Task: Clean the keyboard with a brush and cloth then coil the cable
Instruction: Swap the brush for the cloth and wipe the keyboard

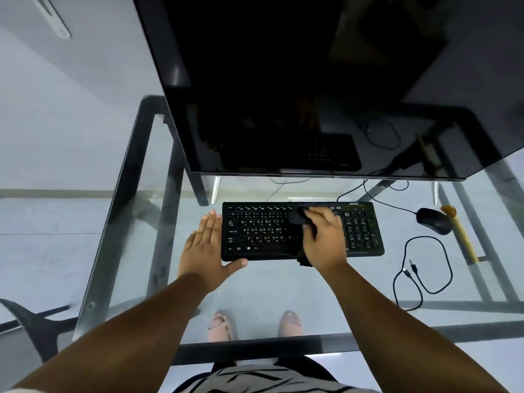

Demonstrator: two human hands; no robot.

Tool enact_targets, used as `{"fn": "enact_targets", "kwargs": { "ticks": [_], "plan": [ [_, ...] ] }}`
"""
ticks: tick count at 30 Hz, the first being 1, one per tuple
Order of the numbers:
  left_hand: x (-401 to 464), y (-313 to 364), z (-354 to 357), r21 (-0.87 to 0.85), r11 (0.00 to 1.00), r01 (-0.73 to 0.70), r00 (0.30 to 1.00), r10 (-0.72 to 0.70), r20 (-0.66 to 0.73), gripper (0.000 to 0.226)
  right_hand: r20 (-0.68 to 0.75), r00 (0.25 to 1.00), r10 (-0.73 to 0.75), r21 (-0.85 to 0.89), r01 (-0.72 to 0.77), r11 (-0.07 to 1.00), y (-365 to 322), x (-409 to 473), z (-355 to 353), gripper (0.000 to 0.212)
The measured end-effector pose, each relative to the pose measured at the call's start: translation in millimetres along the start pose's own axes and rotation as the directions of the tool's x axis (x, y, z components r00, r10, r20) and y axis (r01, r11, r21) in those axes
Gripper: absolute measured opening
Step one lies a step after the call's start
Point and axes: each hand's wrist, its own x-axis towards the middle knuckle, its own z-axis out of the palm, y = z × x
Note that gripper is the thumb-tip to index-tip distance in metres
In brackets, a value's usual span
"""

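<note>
- We look down from a head-worn camera at a clear glass desk top (255, 293) on a dark metal frame, with both of the person's bare forearms reaching forward from the bottom of the view.
- A flat black rectangular keyboard (263, 231) with white lettering lies on the glass at the centre, long side running from 9 to 3 o'clock.
- The left hand (205, 251) rests flat against the keyboard's 9 o'clock end, fingers straight and together, thumb stretched along the near edge; it grasps nothing.
- The right hand (323, 236) lies on the keys right of centre, fingers curled round a bunched dark cloth (300, 218), which it presses onto the upper rows. A corner of the cloth hangs out below the wrist at the keyboard's near edge.
- A thin black cable (422, 268) lies in a loose loop on the glass at 3 o'clock from the keyboard, its small plugs inside the loop.
- A black computer mouse (433, 221) sits at 2 o'clock from the keyboard, its cord running back toward 12 o'clock.
- A brush with a pale yellow wooden handle (462, 236) lies just beside the mouse on its far right, pointing from 11 toward 5 o'clock.
- A large black monitor screen (283, 80), switched off, fills the 12 o'clock area above the keyboard.
- Through the glass we see the person's two feet in pale open-toed shoes (221, 326) at 6 o'clock.
</note>
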Motion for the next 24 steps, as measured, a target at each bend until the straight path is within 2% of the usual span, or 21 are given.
{"fn": "enact_targets", "kwargs": {
  "ticks": [3, 6, 7, 9, 12, 14, 17, 19, 22, 24],
  "plan": [
    [3, 22, 3, 0.033, 0.998, -0.044, 0.997, 0.046, -0.058, 0.111, -0.097, 0.99, 0.098, -0.041, -0.102, 0.994, 31, -11, -14, 0.037],
    [12, 51, 6, 0.048, 0.991, -0.126, 0.991, 0.128, -0.032, 0.109, -0.076, 0.978, 0.193, -0.084, -0.2, 0.976, 50, -17, -21, 0.036],
    [15, 58, 7, 0.06, 0.987, -0.152, 0.988, 0.153, -0.013, 0.109, -0.049, 0.983, 0.179, -0.093, -0.183, 0.979, 50, -18, -20, 0.037],
    [22, 76, 12, 0.096, 0.978, -0.183, 0.983, 0.181, 0.034, 0.112, 0.053, 0.997, 0.054, -0.106, -0.048, 0.993, 47, -20, -21, 0.038],
    [28, 93, 19, 0.121, 0.977, -0.176, 0.981, 0.165, 0.097, 0.116, 0.243, 0.961, -0.132, -0.084, 0.157, 0.984, 48, -26, -27, 0.039],
    [29, 98, 22, 0.142, 0.977, -0.161, 0.981, 0.143, 0.129, 0.115, 0.224, 0.967, -0.125, -0.065, 0.142, 0.988, 65, -30, -36, 0.039],
    [28, 97, 23, 0.161, 0.974, -0.159, 0.981, 0.138, 0.138, 0.113, 0.07, 0.997, 0.026, -0.051, -0.023, 0.998, 87, -27, -45, 0.037],
    [28, 97, 24, 0.169, 0.973, -0.157, 0.981, 0.135, 0.137, 0.113, 0.025, 0.998, 0.066, -0.066, -0.064, 0.996, 87, -19, -43, 0.037],
    [28, 102, 28, 0.187, 0.975, -0.124, 0.987, 0.101, 0.123, 0.114, 0.057, 0.998, 0.037, -0.072, -0.033, 0.997, 72, -12, -31, 0.037],
    [26, 107, 30, 0.18, 0.979, -0.096, 0.992, 0.079, 0.097, 0.114, 0.149, 0.987, -0.064, -0.061, 0.074, 0.995, 64, -14, -27, 0.039]
  ]
}}
